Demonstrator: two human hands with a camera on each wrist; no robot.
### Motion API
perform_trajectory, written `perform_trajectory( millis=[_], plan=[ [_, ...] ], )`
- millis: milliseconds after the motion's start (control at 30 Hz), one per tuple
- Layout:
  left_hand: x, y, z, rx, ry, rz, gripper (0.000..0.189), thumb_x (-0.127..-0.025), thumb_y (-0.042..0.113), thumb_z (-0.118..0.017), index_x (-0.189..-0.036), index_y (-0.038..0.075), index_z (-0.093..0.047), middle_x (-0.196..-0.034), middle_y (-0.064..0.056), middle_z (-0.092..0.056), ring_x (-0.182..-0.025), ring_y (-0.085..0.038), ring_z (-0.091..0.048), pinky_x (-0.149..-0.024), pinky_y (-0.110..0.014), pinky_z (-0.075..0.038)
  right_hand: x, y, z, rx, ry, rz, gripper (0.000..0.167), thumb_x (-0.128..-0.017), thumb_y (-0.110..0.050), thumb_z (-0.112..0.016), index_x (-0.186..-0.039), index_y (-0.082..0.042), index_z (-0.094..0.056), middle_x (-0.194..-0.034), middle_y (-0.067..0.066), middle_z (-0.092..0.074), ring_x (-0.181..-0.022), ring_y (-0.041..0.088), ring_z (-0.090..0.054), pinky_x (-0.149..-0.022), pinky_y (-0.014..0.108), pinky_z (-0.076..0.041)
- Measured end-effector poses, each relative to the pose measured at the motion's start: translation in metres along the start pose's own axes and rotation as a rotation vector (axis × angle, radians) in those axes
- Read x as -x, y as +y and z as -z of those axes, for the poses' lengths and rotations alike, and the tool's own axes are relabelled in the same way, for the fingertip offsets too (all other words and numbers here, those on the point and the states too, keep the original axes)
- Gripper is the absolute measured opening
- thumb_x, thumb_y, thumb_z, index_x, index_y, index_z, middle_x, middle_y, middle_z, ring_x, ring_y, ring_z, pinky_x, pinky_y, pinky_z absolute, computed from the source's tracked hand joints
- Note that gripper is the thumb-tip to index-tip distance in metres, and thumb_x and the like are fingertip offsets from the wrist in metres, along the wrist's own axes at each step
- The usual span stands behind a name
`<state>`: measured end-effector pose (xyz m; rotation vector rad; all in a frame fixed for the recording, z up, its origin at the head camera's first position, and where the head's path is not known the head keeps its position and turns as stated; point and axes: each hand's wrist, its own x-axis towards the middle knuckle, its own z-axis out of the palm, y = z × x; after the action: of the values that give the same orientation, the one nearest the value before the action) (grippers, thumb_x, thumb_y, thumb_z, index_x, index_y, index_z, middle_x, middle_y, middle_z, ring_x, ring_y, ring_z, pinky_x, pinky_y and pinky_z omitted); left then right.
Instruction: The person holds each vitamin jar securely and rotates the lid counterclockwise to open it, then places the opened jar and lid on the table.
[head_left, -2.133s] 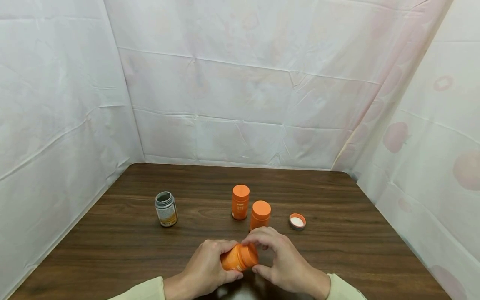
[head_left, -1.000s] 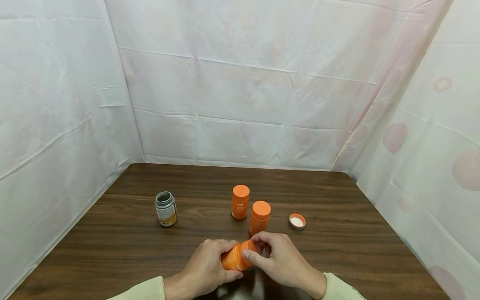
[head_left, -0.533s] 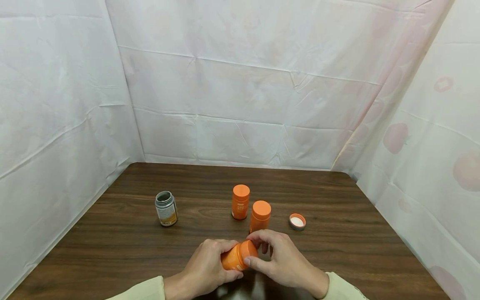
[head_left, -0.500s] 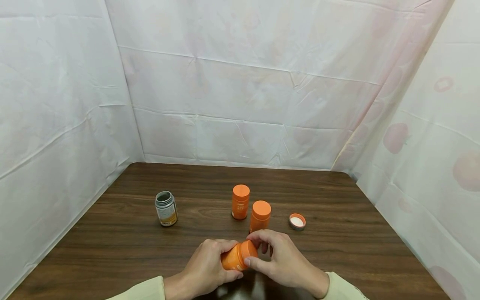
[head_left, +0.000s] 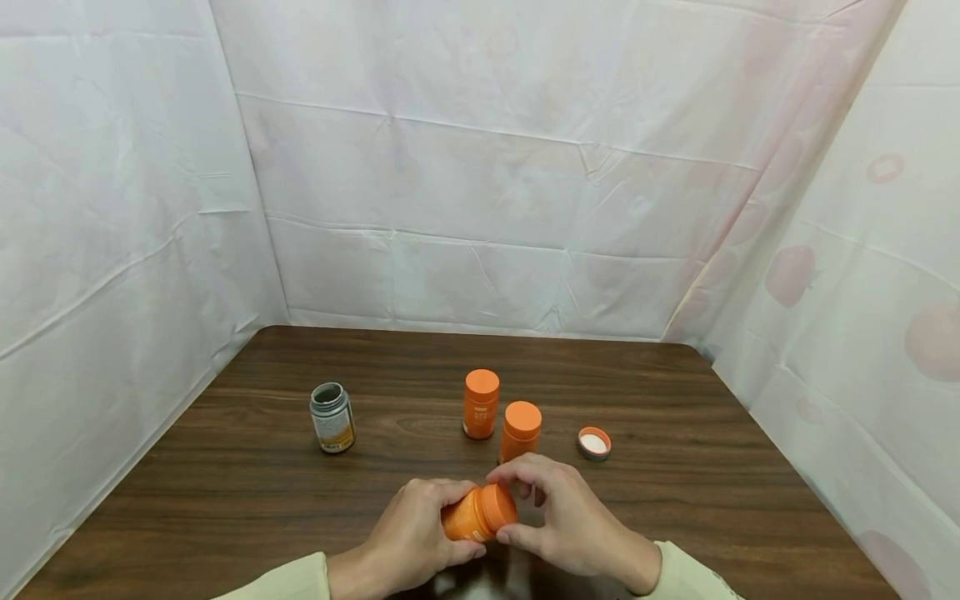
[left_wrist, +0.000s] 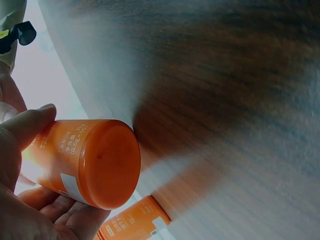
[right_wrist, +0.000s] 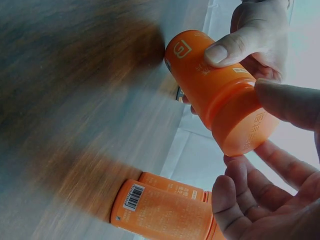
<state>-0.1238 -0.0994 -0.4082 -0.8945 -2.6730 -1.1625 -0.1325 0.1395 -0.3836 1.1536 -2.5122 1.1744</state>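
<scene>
My left hand (head_left: 412, 527) grips the body of an orange bottle (head_left: 465, 518), tilted with its cap toward the right. Thumb and fingertips of my right hand (head_left: 573, 525) pinch the bottle's orange cap (right_wrist: 245, 125), which sits on the neck. The left wrist view shows the bottle's round base (left_wrist: 112, 162) held off the wood. Two more orange bottles with caps stand upright just beyond my hands: a farther bottle (head_left: 480, 408) and a nearer bottle (head_left: 521, 433), whose lower part is hidden behind the right hand.
On the left of the dark wooden table (head_left: 225, 500) stands a grey uncapped bottle (head_left: 332, 419). An upturned lid (head_left: 595, 443) with a white inside and orange rim lies to the right. White patterned sheets (head_left: 480, 167) hang at the back and both sides.
The right hand's fingers shift back and forth around the cap, the thumb moving from its top side to its lower edge. The left hand and its bottle stay in place.
</scene>
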Motion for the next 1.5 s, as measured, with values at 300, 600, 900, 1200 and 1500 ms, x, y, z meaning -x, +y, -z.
perform_trajectory(
  millis=[300, 600, 900, 1200, 1500],
  plan=[
    [0.0008, -0.0009, 0.0014, 0.000, -0.007, 0.008, 0.047, -0.073, 0.025, -0.094, -0.116, 0.021, -0.075, -0.102, 0.013, -0.071, -0.080, 0.001, -0.059, -0.070, -0.022, -0.051, -0.0003, -0.0007, -0.0005, -0.008, 0.004, 0.085, 0.064, -0.070, 0.000, -0.092, -0.123, -0.023, -0.066, -0.114, -0.010, -0.064, -0.087, 0.005, -0.052, -0.069, 0.023, -0.050],
    [0.0008, -0.0007, 0.0014, 0.003, -0.006, 0.000, 0.046, -0.073, 0.023, -0.094, -0.114, 0.021, -0.074, -0.099, 0.015, -0.069, -0.079, 0.001, -0.059, -0.070, -0.022, -0.051, -0.0006, -0.0014, 0.0004, -0.002, 0.014, 0.109, 0.066, -0.067, 0.003, -0.092, -0.123, -0.023, -0.066, -0.115, -0.010, -0.064, -0.087, 0.006, -0.052, -0.069, 0.023, -0.050],
    [0.0012, -0.0012, 0.0017, 0.005, -0.005, -0.001, 0.045, -0.073, 0.023, -0.094, -0.113, 0.022, -0.074, -0.098, 0.016, -0.069, -0.079, 0.001, -0.059, -0.070, -0.022, -0.052, -0.0007, -0.0011, 0.0018, -0.015, 0.013, 0.111, 0.069, -0.066, 0.005, -0.092, -0.122, -0.025, -0.066, -0.118, -0.009, -0.064, -0.088, 0.008, -0.055, -0.070, 0.024, -0.051],
    [0.0007, -0.0010, 0.0031, 0.008, -0.004, 0.009, 0.044, -0.073, 0.023, -0.094, -0.112, 0.023, -0.075, -0.099, 0.015, -0.070, -0.079, 0.001, -0.059, -0.071, -0.023, -0.052, -0.0009, -0.0003, 0.0053, -0.011, 0.049, 0.142, 0.069, -0.065, 0.005, -0.093, -0.122, -0.023, -0.067, -0.116, -0.008, -0.065, -0.088, 0.006, -0.055, -0.068, 0.023, -0.050],
    [0.0011, -0.0024, 0.0040, -0.002, 0.005, 0.024, 0.044, -0.073, 0.024, -0.095, -0.112, 0.023, -0.075, -0.100, 0.014, -0.070, -0.080, 0.001, -0.060, -0.071, -0.023, -0.051, 0.0005, 0.0011, 0.0088, -0.012, 0.055, 0.131, 0.068, -0.065, 0.003, -0.094, -0.122, -0.023, -0.067, -0.115, -0.009, -0.066, -0.088, 0.009, -0.057, -0.070, 0.024, -0.050]
  ],
)
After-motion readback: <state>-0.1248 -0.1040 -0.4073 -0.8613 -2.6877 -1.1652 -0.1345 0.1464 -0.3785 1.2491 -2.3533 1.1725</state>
